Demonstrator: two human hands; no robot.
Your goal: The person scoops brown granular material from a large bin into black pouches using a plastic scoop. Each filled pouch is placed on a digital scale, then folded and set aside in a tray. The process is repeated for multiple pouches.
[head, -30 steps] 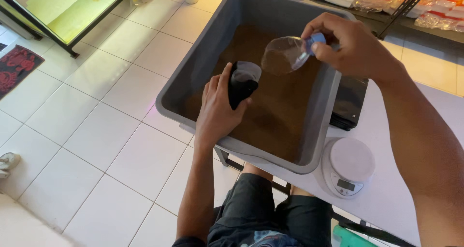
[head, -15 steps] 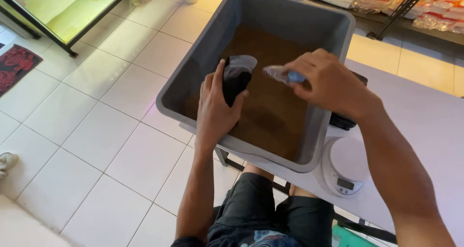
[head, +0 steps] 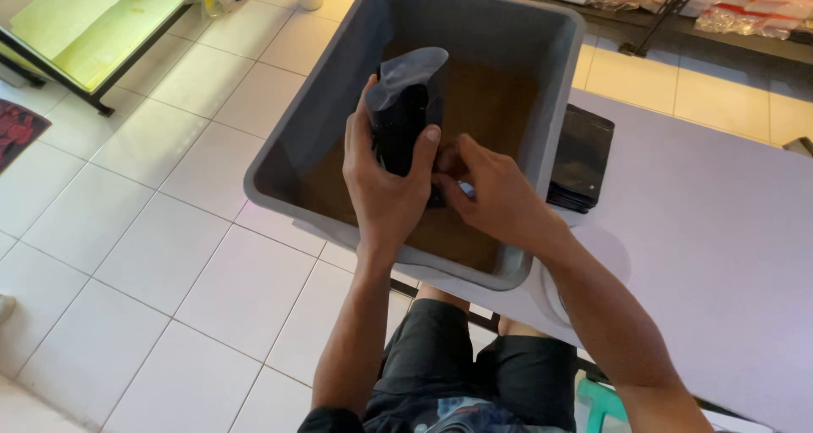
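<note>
— Grey plastic, that big tub (head: 330, 128) — is that where both hands are?

— Yes. It sits on the edge of a pale table (head: 720, 230), and its bottom is covered with a brown powder (head: 491, 103). Both hands are over it.

— What is the left hand (head: 385, 187) doing?

— It is wrapped around a black stand-up pouch (head: 405, 111), thumb on one side and fingers on the other, holding it upright above the powder. The pouch's top is open and shows a greyish inner lining.

— And the right hand (head: 491, 198)?

— It is low in the tub, just beside the bottom of the pouch, fingers curled and pinched together. A small bit of blue (head: 467, 189) shows between the fingers; I cannot tell what it belongs to, so I cannot say for sure what that hand grips.

— Do the two hands touch?

— They are right against each other at the base of the pouch; the right fingertips meet the left thumb side.

— Anything else on the table?

— A flat stack of black pouches (head: 583, 158) lies just beside the tub's far right wall. Under the right forearm, a round white platform of a small scale (head: 610, 251) peeks out, mostly hidden.

— And below?

— White floor tiles (head: 169, 255), and the person's dark shorts (head: 474, 374) at the table edge.
</note>
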